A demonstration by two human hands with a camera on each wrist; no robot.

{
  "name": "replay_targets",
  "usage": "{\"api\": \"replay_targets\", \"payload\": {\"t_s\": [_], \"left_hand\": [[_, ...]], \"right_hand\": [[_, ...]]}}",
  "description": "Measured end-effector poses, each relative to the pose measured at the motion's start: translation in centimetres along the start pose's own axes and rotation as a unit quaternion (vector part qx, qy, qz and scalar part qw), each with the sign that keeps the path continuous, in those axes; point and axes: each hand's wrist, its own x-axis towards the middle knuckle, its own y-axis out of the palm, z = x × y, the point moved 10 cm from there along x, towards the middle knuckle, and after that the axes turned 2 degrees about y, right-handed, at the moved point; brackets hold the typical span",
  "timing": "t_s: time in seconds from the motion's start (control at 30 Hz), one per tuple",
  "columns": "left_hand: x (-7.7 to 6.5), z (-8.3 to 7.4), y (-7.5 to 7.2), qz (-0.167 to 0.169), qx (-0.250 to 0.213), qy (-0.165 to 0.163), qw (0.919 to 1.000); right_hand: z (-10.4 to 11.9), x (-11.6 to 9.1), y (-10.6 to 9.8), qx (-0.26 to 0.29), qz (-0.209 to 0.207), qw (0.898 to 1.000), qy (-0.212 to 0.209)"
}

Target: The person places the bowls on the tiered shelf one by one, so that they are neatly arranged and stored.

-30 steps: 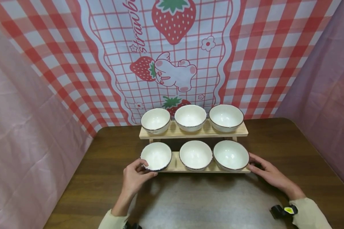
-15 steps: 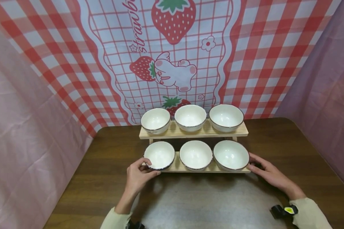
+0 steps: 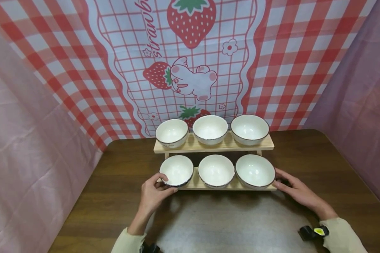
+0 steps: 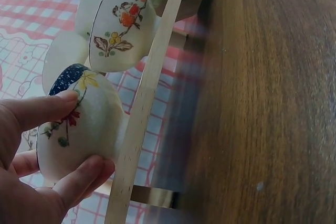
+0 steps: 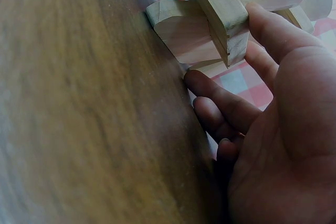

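Note:
In the head view my left hand [image 3: 153,193] holds the front-left white bowl [image 3: 177,170] on the lower board of a two-tier wooden rack [image 3: 194,181]. The left wrist view shows that bowl [image 4: 84,129] has a dark blue rim patch and painted flowers; fingers and thumb spread around its side. At the rack's right end, my right hand [image 3: 299,191] touches the lower board beside the front-right bowl [image 3: 255,171]. Close up, the thumb tip meets the board end [image 5: 239,45] while the other fingers lie loosely bent below it. A middle bowl [image 3: 216,171] sits between.
Three more white bowls stand on the upper board: left [image 3: 172,133], middle [image 3: 210,129] and right [image 3: 249,129]. Below is a brown wooden table [image 3: 114,196] with a grey front area [image 3: 228,221]. A strawberry-print checked cloth [image 3: 193,80] hangs close behind the rack.
My left hand and the front-left bowl have shifted slightly right, nearer the middle bowl, mostly in the first half second. My right hand has stayed in place.

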Motion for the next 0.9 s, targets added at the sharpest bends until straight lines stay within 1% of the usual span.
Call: {"api": "replay_targets", "payload": {"t_s": [0.17, 0.3, 0.4, 0.53, 0.63, 0.77, 0.9], "left_hand": [[0.0, -0.2, 0.4, 0.017, 0.000, 0.014, 0.9998], [0.0, -0.4, 0.4, 0.034, 0.003, 0.022, 0.9992], [-0.1, -0.7, 0.2, 0.048, 0.021, 0.029, 0.9982], [0.0, -1.1, 0.0, 0.079, 0.044, 0.041, 0.9951], [0.1, -1.3, -0.1, 0.105, 0.059, 0.051, 0.9914], [0.3, -1.4, -0.5, 0.128, 0.081, 0.065, 0.9864], [0.5, -1.3, -1.4, 0.126, 0.098, 0.065, 0.9850]], "right_hand": [[0.1, 0.0, -0.1, -0.004, -0.005, 1.000, -0.005], [0.1, 0.0, 0.0, 0.000, -0.001, 1.000, -0.004], [0.3, 0.0, 0.0, 0.003, 0.001, 1.000, -0.007], [0.4, 0.0, 0.1, 0.007, 0.002, 1.000, -0.010], [0.3, 0.0, 0.0, 0.005, -0.001, 1.000, -0.011], [0.3, -0.1, -0.1, 0.000, -0.004, 1.000, -0.012], [0.2, 0.0, 0.1, 0.003, 0.000, 1.000, -0.007]]}}
